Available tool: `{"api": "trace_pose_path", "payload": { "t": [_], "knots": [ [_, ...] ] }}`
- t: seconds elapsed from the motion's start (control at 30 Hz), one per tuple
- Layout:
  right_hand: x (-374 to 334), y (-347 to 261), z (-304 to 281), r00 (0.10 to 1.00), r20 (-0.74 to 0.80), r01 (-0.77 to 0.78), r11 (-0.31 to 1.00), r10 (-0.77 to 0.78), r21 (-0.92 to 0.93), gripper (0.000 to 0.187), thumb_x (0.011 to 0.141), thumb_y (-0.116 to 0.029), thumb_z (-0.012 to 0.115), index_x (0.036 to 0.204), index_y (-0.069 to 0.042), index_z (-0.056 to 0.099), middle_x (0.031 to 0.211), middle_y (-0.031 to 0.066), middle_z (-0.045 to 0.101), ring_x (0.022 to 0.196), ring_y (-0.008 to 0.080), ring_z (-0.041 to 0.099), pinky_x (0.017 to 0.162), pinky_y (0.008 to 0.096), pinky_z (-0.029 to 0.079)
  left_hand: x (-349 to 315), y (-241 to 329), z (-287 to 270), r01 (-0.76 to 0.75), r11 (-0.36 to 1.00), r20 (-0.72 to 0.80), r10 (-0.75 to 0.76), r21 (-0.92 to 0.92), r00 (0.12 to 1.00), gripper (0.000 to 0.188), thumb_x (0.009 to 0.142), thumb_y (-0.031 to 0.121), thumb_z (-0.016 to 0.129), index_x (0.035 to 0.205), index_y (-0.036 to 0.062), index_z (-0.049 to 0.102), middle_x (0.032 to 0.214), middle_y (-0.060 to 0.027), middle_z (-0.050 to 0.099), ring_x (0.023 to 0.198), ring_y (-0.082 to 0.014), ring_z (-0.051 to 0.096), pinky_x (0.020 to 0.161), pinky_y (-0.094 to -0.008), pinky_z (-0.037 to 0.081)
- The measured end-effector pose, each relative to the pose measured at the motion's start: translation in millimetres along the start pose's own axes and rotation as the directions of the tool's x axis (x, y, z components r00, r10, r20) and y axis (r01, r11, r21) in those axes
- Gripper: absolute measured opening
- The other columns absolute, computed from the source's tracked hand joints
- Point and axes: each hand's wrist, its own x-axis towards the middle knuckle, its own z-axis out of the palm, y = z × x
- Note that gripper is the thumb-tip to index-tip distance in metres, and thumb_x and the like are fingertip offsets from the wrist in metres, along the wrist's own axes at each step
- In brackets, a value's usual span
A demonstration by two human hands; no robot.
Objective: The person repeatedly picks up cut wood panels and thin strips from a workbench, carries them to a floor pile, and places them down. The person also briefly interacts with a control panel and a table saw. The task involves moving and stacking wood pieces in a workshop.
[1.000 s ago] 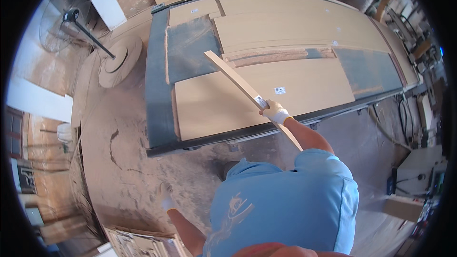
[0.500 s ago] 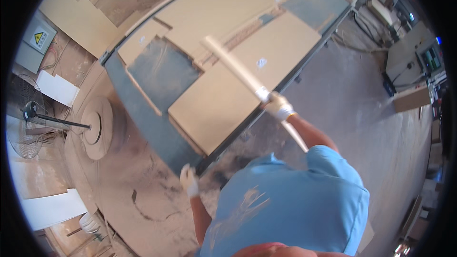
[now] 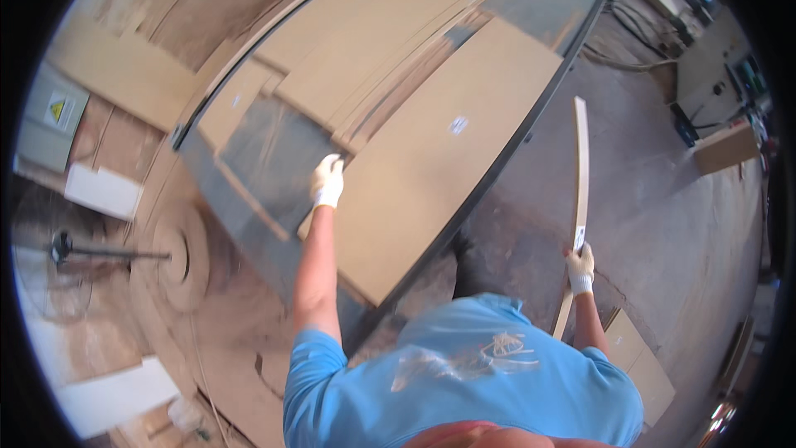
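Note:
In my right hand (image 3: 580,267), gloved in white, is a long narrow wooden strip (image 3: 582,168) with a white label near the grip. It stands out over the floor, right of the table, and its lower end runs back beside my arm. My left hand (image 3: 327,182), also gloved, is over the left edge of a large tan board (image 3: 435,162) on the dark-topped table (image 3: 265,145). Its fingers are curled; what they hold, if anything, is hidden. Narrow offcut strips (image 3: 414,87) lie between this board and a larger tan panel (image 3: 365,21).
A thin strip (image 3: 249,199) lies on the table's left part. Left of the table are a round dusty base (image 3: 184,261), a fan and a grey electrical box (image 3: 50,120). Boards (image 3: 638,369) lie by my right side. A grey machine (image 3: 705,75) stands at far right.
My right hand has swung the wooden strip from over the table out to the right. My left hand has moved from the table's near corner forward to the tan board's left edge.

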Motion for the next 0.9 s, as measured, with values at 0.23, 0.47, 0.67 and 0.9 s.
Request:
{"api": "trace_pose_path", "payload": {
  "t": [0.23, 0.47, 0.67, 0.9],
  "knots": [
    [63, -72, -32, 0.988, 0.110, -0.084, 0.975, 0.109, -0.206, 0.042, 0.076, -0.022, 0.078, 0.109, -0.002, 0.061, 0.086, 0.0116, 0.066, 0.083, 0.0244, 0.064, 0.076, 0.0385, 0.051, 104, 4, 16, 0.073, 0.878, 0.091, -0.131, 0.473, 0.987, 0.074, 0.083, 0.035, 0.077, 0.143, 0.0066, 0.044, 0.142, -0.0202, 0.051, 0.132, -0.0372, 0.048, 0.110, -0.0451, 0.042],
    [79, -144, 20, 0.954, 0.298, -0.015, 1.000, 0.019, -0.018, 0.052, 0.077, -0.023, 0.078, 0.121, -0.001, 0.060, 0.097, 0.0125, 0.067, 0.092, 0.0231, 0.064, 0.085, 0.0374, 0.051, 38, -40, 16, 0.086, 0.797, 0.094, -0.177, 0.598, 0.980, 0.084, 0.074, 0.046, 0.083, 0.140, 0.0066, 0.049, 0.137, -0.0203, 0.054, 0.129, -0.0371, 0.049, 0.108, -0.0453, 0.043],
    [131, -190, 83, 0.898, 0.438, -0.040, 0.988, -0.029, 0.148, 0.055, 0.080, -0.028, 0.076, 0.125, -0.001, 0.059, 0.100, 0.0142, 0.068, 0.091, 0.0254, 0.066, 0.084, 0.0373, 0.052, 22, -66, 1, 0.187, 0.753, 0.038, -0.270, 0.631, 0.962, 0.068, 0.083, 0.040, 0.076, 0.137, 0.0066, 0.051, 0.140, -0.0214, 0.051, 0.129, -0.0378, 0.049, 0.107, -0.0468, 0.045],
    [93, -168, 128, 0.860, 0.508, -0.187, 0.957, 0.049, 0.223, 0.044, 0.081, -0.020, 0.074, 0.118, -0.002, 0.061, 0.090, 0.0062, 0.062, 0.082, 0.0161, 0.060, 0.076, 0.0331, 0.051, -15, -123, -15, 0.274, 0.773, 0.160, -0.433, 0.573, 0.887, 0.069, 0.079, 0.031, 0.080, 0.135, 0.0014, 0.052, 0.139, -0.0255, 0.050, 0.128, -0.0399, 0.052, 0.109, -0.0450, 0.044]
  ]
}}
